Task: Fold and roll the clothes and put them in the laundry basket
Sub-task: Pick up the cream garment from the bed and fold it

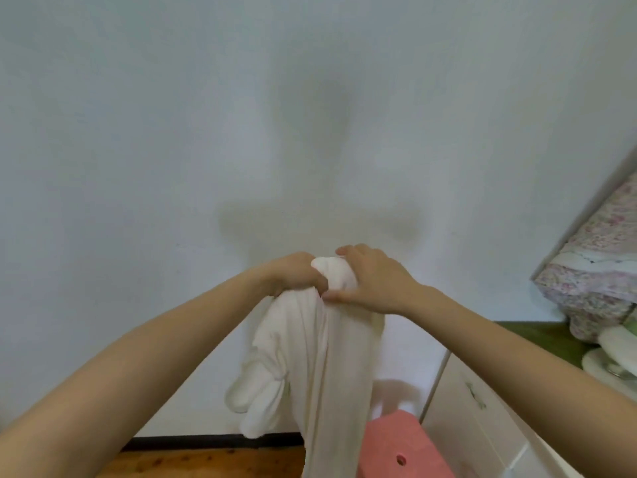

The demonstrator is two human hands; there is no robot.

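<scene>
Both hands up in front of the pale wall: the left hand [293, 274] clenches the bunched top of a white cotton garment [324, 367], the right hand [372, 281] grips it alongside, cloth hanging down beside a pink plastic stool [403, 446].

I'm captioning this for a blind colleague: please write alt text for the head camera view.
The left hand and right hand grip the bunched top of a white garment that hangs down before a plain white wall. Lower right: a pink plastic object, a white cabinet, and floral fabric above it.
</scene>
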